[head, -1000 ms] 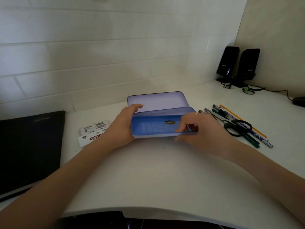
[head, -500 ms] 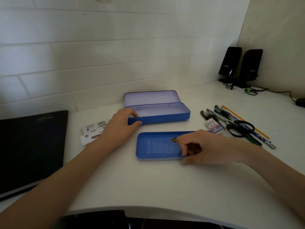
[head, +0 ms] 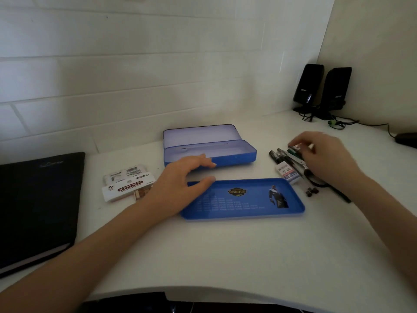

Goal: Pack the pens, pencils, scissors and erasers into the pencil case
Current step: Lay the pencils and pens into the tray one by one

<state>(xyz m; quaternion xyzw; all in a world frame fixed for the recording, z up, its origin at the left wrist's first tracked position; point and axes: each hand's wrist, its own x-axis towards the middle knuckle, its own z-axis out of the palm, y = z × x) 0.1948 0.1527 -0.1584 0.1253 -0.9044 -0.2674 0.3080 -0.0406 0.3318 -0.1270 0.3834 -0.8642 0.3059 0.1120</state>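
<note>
The blue tin pencil case (head: 234,158) stands open at mid-desk, its lid (head: 198,135) tilted back and its inside bare. Its blue inner tray (head: 243,208) lies flat in front of it. My left hand (head: 180,179) rests between them with fingers spread, fingertips at the case's front wall and thumb at the tray's left end. To the right lie several pens (head: 278,154), a white 2B eraser (head: 287,173) and black-handled scissors (head: 297,161), mostly covered by my right hand (head: 325,157). Its blurred, curled fingers are on the pens' far ends.
Sticky-note packs (head: 128,186) lie left of my left hand, and a black notebook (head: 38,204) sits at the far left. Two black speakers (head: 322,89) with cables stand in the back right corner, beside a dark mouse (head: 406,140). The desk's curved front edge is near me.
My right hand has let go of the tray, which now lies in front of the case, and moved right onto the pens. My left hand slid off the case's left end.
</note>
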